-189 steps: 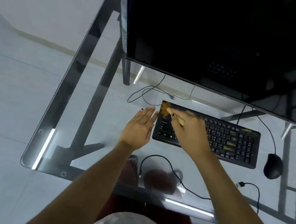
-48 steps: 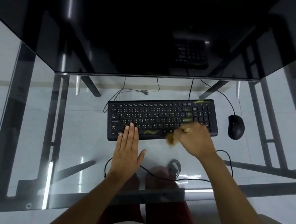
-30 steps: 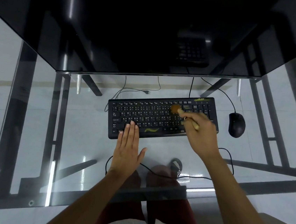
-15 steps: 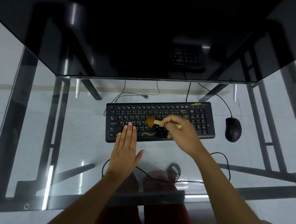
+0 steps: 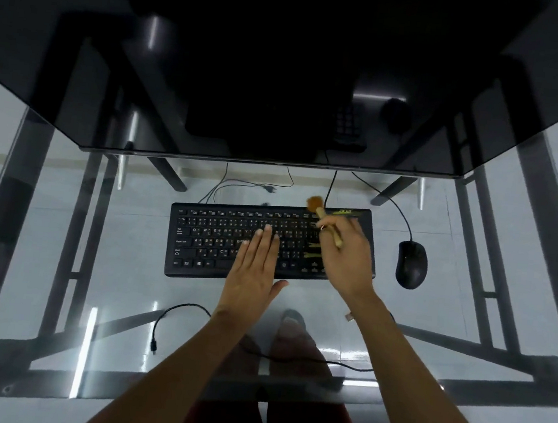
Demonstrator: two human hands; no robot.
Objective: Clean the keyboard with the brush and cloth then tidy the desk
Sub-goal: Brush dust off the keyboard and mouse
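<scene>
Right hand (image 5: pixel 346 259) pinches a small wooden-handled brush with orange bristles (image 5: pixel 324 221), handle angled back so the bristle tip lands at the far edge of the flat black keyboard (image 5: pixel 206 238), right of centre, likely flicking dust off the back. Left hand (image 5: pixel 254 270) lies flat, fingers straight, on the middle keys, holding nothing, probably pinning the board against sliding on the glass table (image 5: pixel 59 257). Black mouse (image 5: pixel 411 265) sits just right of the keyboard. No cloth in view; brushing looks unfinished.
</scene>
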